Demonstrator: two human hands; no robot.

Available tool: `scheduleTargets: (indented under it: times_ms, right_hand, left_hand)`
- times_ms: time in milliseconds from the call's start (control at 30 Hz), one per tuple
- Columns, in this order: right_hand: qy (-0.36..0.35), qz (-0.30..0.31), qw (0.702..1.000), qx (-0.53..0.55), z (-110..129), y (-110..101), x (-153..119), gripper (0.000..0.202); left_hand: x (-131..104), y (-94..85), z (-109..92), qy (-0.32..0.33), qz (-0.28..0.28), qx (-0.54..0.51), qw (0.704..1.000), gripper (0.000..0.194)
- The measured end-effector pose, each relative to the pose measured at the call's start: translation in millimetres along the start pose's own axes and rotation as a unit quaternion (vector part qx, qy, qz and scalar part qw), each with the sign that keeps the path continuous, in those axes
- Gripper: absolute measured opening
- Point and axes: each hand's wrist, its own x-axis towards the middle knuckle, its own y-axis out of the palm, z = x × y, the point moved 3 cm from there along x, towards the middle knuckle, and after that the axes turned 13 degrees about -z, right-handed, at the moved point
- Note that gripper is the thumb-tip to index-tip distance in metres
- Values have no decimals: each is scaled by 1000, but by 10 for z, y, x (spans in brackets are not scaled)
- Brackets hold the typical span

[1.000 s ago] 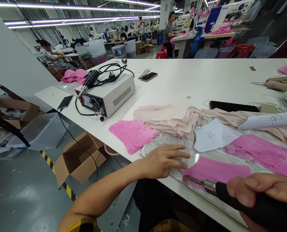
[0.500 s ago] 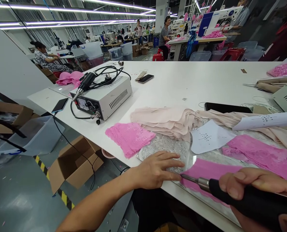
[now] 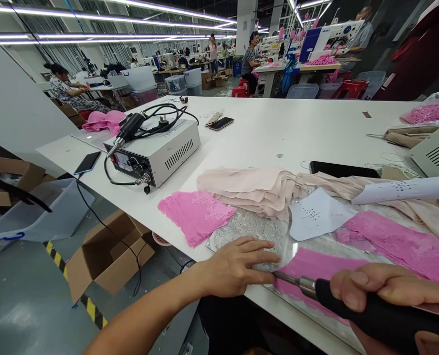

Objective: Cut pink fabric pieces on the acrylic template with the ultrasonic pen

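The right hand [image 3: 392, 291] is closed around a black-handled tool [image 3: 335, 298]; its tip is at the left corner of a pink cloth [image 3: 319, 262], near the table [image 3: 258, 135] edge; the left hand [image 3: 234, 266], fingers spread, grips nothing.

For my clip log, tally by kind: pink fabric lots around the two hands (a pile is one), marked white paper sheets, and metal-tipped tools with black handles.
Pink fabric lots: 3 (left pile, front piece, right pile)
Marked paper sheets: 2 (short sheet, long sheet)
Black-handled tools: 2 (held tool in right hand, resting tool on box)
Total: 7
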Motion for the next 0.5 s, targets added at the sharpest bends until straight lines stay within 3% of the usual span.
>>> scheduleTargets:
  times_ms: [100, 267, 400, 500]
  right_hand:
    - [6, -12, 1000, 2, -24, -74, 47, 26]
    - [-87, -96, 991, -20, 14, -280, 270, 27]
    - [-99, -119, 988, -8, 75, -268, 432, 12]
    - [-103, -134, 986, 3, 106, -212, 474, 14]
  left_hand:
    - [16, -22, -13, -7, -6, -5, 1000, 31]
    - [156, -81, -102, -41, -93, -12, 995, 32]
    - [335, -9, -197, -33, -146, -7, 989, 26]
    - [429, 99, -227, -31, -149, 20, 988, 23]
